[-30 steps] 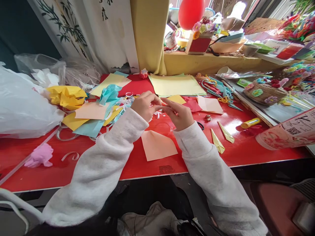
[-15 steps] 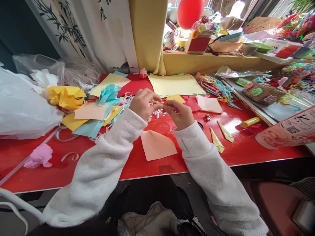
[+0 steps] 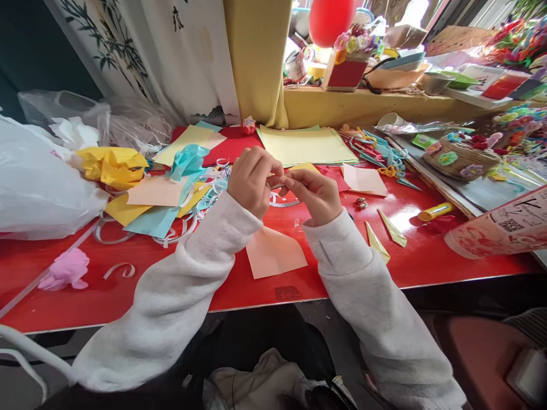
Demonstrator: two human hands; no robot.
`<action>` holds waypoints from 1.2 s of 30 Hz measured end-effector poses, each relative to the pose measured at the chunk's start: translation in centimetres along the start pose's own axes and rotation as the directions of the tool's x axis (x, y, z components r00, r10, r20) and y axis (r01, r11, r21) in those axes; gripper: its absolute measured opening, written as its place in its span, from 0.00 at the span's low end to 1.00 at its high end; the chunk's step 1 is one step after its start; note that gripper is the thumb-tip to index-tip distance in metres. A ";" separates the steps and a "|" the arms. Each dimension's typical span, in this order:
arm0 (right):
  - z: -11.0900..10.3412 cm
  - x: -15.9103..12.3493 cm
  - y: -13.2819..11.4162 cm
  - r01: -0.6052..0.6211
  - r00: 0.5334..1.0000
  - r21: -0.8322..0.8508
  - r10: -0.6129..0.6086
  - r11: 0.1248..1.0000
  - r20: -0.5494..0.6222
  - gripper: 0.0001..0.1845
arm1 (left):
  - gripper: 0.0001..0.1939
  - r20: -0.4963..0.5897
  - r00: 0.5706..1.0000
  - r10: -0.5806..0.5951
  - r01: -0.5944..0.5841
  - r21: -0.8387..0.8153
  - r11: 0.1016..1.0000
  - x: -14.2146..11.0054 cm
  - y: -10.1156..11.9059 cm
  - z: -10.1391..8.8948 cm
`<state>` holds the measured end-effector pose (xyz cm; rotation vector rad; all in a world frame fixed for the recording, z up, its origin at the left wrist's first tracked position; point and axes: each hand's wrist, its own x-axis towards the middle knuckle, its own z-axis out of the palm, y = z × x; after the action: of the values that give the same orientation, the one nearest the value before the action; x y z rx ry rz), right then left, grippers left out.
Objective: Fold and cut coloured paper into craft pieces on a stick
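My left hand (image 3: 253,177) and my right hand (image 3: 314,193) meet above the red table (image 3: 60,302), fingertips pinched together on a small piece I cannot make out. Curled white paper strips (image 3: 282,200) lie just under the hands. A folded peach paper sheet (image 3: 273,253) rests on the table between my forearms. Both arms wear pale grey sleeves.
Coloured paper sheets (image 3: 305,147) and crumpled yellow paper (image 3: 111,165) lie behind and left. A white plastic bag (image 3: 38,182) fills the far left. Two folded yellow paper pieces (image 3: 384,236), a glue stick (image 3: 435,212) and a basket of paper flowers (image 3: 459,159) sit right.
Both hands have lifted slightly and drawn closer together, the left fingers curling tighter over the small piece. The paper strips under them have shifted a little.
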<state>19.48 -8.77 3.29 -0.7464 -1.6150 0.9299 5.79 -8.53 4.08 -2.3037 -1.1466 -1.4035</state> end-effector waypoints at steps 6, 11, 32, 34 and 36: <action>-1.2 0.9 1.1 -0.098 0.979 0.121 0.117 0.988 -0.165 0.13 | 0.04 -0.274 0.962 0.011 -0.041 -0.107 0.993 0.8 1.0 -1.7; -1.9 1.0 1.5 -0.031 0.971 0.068 0.046 0.997 -0.236 0.13 | 0.05 -0.082 0.991 -0.105 0.086 -0.206 0.975 1.2 -0.4 -1.3; -1.2 0.7 4.3 0.125 0.991 -0.694 -0.057 0.709 0.120 0.22 | 0.09 0.197 0.931 -0.308 0.364 -0.432 0.825 0.9 -0.8 -1.0; -1.0 0.8 5.2 0.216 0.971 -0.761 -0.050 0.611 0.235 0.22 | 0.10 0.212 0.930 -0.300 0.364 -0.438 0.822 0.8 -0.9 -0.9; -0.8 0.7 5.6 0.247 0.966 -0.821 -0.064 0.514 0.250 0.25 | 0.11 0.236 0.920 -0.314 0.388 -0.421 0.820 0.7 -0.9 -0.6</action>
<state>20.14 -5.27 -1.13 -1.1609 -2.2885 -0.0255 4.89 -7.87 4.77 -2.6593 -1.4859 -1.8257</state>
